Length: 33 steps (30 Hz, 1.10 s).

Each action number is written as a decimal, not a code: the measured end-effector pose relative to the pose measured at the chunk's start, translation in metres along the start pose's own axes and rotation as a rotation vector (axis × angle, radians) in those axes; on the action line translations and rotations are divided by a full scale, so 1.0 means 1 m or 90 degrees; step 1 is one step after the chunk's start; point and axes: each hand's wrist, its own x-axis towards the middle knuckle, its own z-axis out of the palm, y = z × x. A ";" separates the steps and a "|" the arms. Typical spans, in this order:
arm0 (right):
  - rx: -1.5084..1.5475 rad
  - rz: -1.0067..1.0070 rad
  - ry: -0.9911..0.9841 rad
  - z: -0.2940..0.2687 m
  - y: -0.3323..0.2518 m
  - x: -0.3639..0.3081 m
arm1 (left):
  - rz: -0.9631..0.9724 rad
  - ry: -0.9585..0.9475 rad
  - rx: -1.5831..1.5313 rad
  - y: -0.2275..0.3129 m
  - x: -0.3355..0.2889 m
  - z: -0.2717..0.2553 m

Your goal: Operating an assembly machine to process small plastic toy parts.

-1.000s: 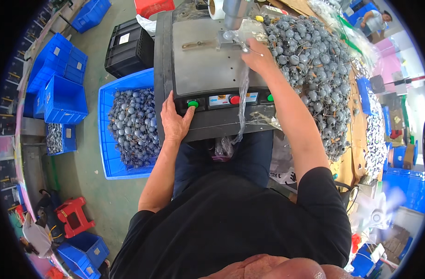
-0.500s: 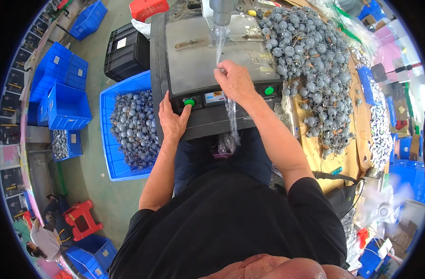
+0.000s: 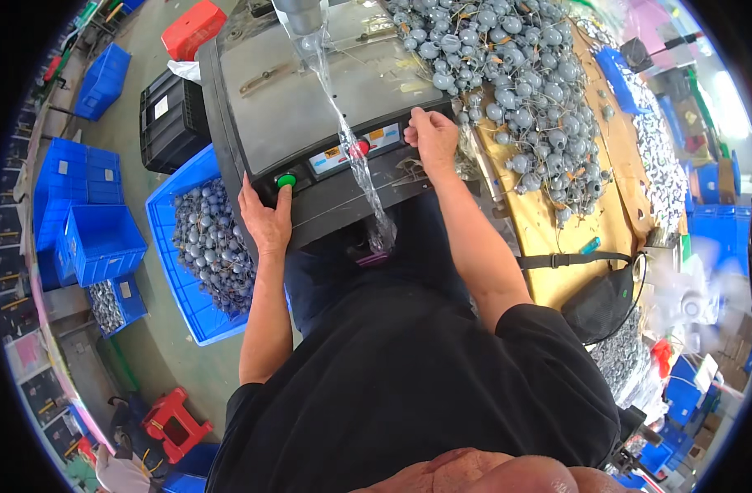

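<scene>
My left hand (image 3: 265,218) lies at the left corner of a dark machine (image 3: 310,99). Its fingers stretch along the edge, and the thumb rests on a green button (image 3: 286,180). My right hand (image 3: 436,146) is curled, with no object visible in it, at the right end of the front panel, hiding what lies beneath. From the metal cylinder (image 3: 300,15) at the top, a clear plastic strip (image 3: 347,135) runs down across the panel, past a red button (image 3: 359,149), to a bunched end above my lap. Neither hand touches the strip.
Grey round pieces with thin wires (image 3: 524,90) are heaped on the right-hand table (image 3: 549,275). A blue crate (image 3: 197,316) of similar pieces stands left of the machine, beside a black crate (image 3: 175,123). A black bag (image 3: 602,308) lies at lower right.
My right hand has let go of the plastic strip and moved right to the panel's end. The strip hangs free, and the red button now shows. The whole view has shifted and tilted.
</scene>
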 end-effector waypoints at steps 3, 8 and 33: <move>-0.184 -0.167 0.013 -0.015 -0.018 0.014 | 0.012 -0.007 0.000 0.000 0.000 -0.002; -0.544 -0.360 0.091 -0.023 -0.067 0.047 | -0.009 -0.004 -0.027 0.007 0.001 -0.004; -0.041 0.167 -0.579 -0.034 -0.105 -0.153 | -0.024 -0.302 0.062 0.135 0.165 0.084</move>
